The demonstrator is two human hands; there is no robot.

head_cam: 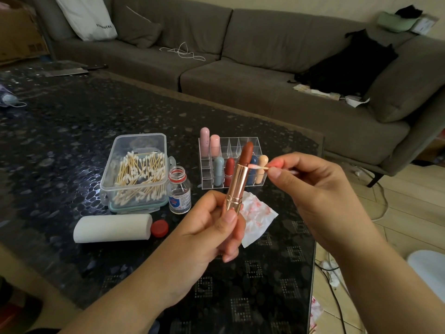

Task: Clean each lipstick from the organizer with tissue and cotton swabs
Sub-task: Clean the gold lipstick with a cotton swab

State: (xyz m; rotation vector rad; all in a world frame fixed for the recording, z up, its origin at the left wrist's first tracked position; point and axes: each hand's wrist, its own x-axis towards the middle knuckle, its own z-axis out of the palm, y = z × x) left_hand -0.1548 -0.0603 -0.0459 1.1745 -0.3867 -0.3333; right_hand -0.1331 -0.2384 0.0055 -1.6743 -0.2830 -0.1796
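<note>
Left hand gripped lipstick by rigid gold tube above table; right hand pinched cotton swab at soft, smear-prone bullet; light pressure judged advisable

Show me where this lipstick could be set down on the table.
Bare glass lies left of the swab box, beyond the organizer, and near the table's front edge. It is crowded around the bottle, tissue roll, red cap and stained tissue.
</note>
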